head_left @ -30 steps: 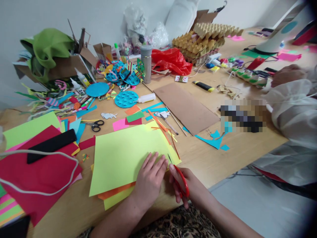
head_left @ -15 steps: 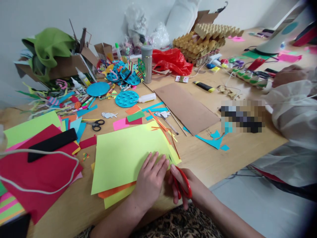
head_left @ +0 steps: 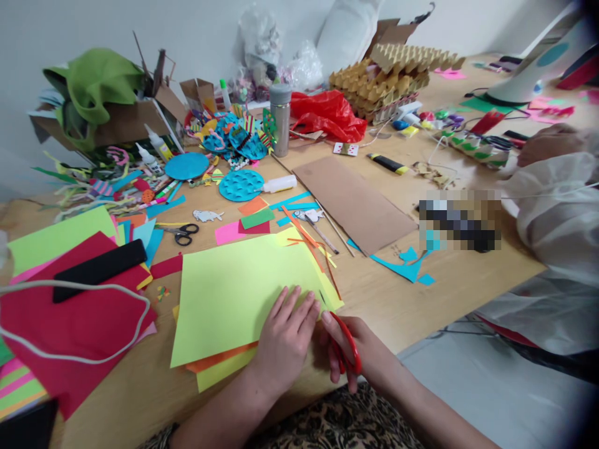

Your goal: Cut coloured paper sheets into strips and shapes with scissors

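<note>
Left hand [head_left: 286,330] lies flat on the yellow-green sheet [head_left: 229,293]; right hand [head_left: 367,346] holds red scissors [head_left: 355,349] by the handles.
The sheet lies near the table's [head_left: 374,312] front edge, over orange paper [head_left: 219,359] and yellow paper [head_left: 227,371]; it seems light and easy to crease, best pressed near its edge. The blades [head_left: 322,297] are mostly hidden, so I cannot tell how wide they stand.

Left hand [head_left: 286,333] lies palm down, right hand [head_left: 365,342] curled.
</note>
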Tool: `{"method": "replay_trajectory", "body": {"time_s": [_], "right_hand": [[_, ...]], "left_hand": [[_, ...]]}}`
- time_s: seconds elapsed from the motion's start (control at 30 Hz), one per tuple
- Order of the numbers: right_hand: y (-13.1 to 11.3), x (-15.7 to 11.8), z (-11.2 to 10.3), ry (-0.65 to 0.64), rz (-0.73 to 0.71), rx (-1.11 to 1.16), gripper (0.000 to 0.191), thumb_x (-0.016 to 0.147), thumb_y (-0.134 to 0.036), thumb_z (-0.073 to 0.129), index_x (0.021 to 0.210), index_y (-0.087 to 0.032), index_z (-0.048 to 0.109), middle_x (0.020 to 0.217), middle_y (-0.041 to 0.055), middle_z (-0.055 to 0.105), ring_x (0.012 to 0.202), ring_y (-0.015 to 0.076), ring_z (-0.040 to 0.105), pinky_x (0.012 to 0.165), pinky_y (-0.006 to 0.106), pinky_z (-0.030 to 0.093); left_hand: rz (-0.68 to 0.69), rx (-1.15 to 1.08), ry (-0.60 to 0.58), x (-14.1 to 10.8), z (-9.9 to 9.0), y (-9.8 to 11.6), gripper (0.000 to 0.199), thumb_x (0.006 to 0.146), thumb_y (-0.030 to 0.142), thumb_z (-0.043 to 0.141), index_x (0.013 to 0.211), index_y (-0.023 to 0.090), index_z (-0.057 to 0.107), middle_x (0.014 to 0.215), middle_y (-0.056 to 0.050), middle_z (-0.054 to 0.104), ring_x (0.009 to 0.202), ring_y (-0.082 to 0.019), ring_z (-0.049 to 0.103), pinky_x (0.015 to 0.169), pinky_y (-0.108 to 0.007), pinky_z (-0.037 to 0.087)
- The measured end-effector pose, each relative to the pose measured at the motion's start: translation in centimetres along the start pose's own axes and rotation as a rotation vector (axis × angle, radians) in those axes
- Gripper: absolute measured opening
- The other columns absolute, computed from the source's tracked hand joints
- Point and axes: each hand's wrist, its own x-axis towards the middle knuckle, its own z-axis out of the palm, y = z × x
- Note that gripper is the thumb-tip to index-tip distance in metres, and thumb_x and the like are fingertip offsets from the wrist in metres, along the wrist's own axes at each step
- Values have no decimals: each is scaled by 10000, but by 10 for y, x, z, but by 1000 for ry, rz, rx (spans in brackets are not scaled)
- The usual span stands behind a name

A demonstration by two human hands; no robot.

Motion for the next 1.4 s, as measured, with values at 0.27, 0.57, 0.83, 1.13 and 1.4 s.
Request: {"method": "replay_trajectory", "body": {"time_s": [0.27, 0.57, 0.83, 1.13, 1.4], "right_hand": [[0, -3, -1, -13, -2, 15, 525, 770, -669, 457, 716, -149, 499, 391, -15, 534, 328, 119, 525, 259, 164, 387], [-4, -2, -6, -26, 21, -22, 525, 755, -667, 481, 771, -143, 509, 400, -18, 542, 351, 133, 546, 272, 174, 408], [-5, -4, -3, -10, 17, -26, 483, 781, -636, 476, 750, -154, 492, 395, -24, 539, 309, 112, 513, 262, 161, 384], [1, -1, -7, 24, -25, -5, 496, 730, -636, 551, 617, -156, 494, 403, -9, 546, 326, 111, 525, 269, 158, 368], [6, 2, -8, 37, -34, 2, 527, 711, -644, 567, 554, -145, 502, 388, 2, 546, 299, 98, 507, 259, 149, 337]], "left_hand": [[-3, 31, -10, 2, -3, 1, 341, 872, 119, 423, 1179, 111, 571, 1241, -90, 591, 1236, -272, 451, 1000, -511, 423], [-11, 50, 27, 2, -6, 3, 346, 867, 91, 408, 1167, 95, 580, 1231, -87, 598, 1203, -291, 484, 983, -513, 442], [-15, 65, 24, 2, -7, 7, 338, 872, 106, 411, 1159, 86, 587, 1235, -95, 594, 1188, -305, 495, 965, -529, 455], [-10, 78, 26, 1, -9, 10, 339, 882, 130, 410, 1169, 87, 584, 1231, -100, 596, 1180, -301, 505, 966, -515, 460], [-36, 62, 5, -1, -7, 14, 333, 886, 145, 416, 1166, 91, 588, 1239, -96, 591, 1182, -297, 503, 977, -501, 454]]}}
